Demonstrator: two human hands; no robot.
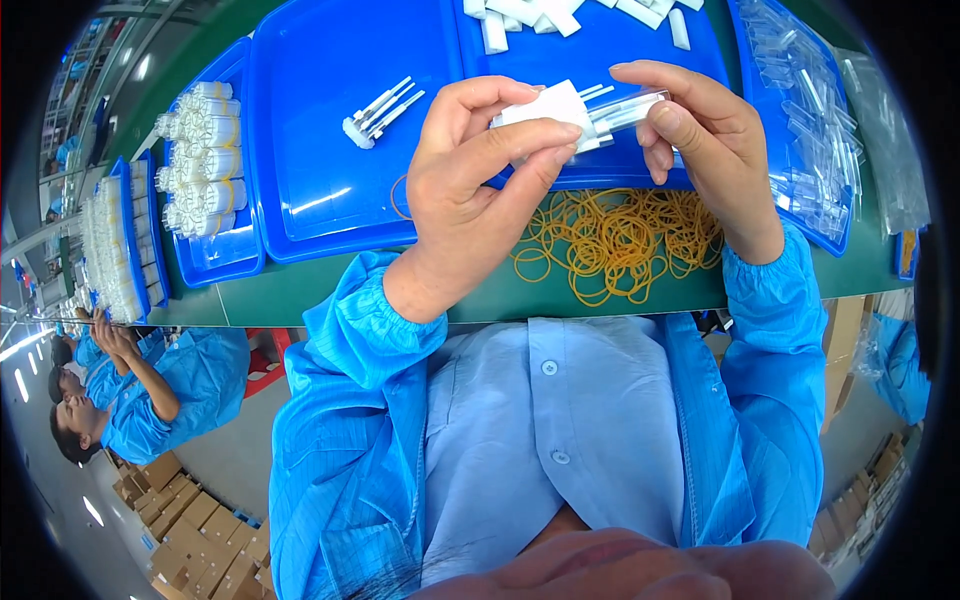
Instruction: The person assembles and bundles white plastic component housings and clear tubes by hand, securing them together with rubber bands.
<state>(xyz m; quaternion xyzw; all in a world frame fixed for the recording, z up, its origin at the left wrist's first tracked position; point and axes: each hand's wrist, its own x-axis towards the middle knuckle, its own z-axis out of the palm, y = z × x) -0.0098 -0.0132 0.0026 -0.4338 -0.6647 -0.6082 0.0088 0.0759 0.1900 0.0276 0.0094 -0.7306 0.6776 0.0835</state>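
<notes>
Between finger and thumb, my left hand (480,165) pinches a white plastic piece (558,112) from which several thin rods stick out to the right. My right hand (715,130) is closed on a clear tube (638,106) that meets the rod side of the white piece. Whether the tube sits around a rod or beside it, I cannot tell. In the blue tray (330,215) left of my left hand lies a similar part (380,112), a white base with several metallic rods.
Yellow rubber bands (630,245) are heaped on the green table (480,290) before me. White tubular pieces (540,14) lie in the far tray, clear tubes (800,120) in the right tray. Banded white bundles (205,160) fill a left tray. Co-workers (180,375) sit at left.
</notes>
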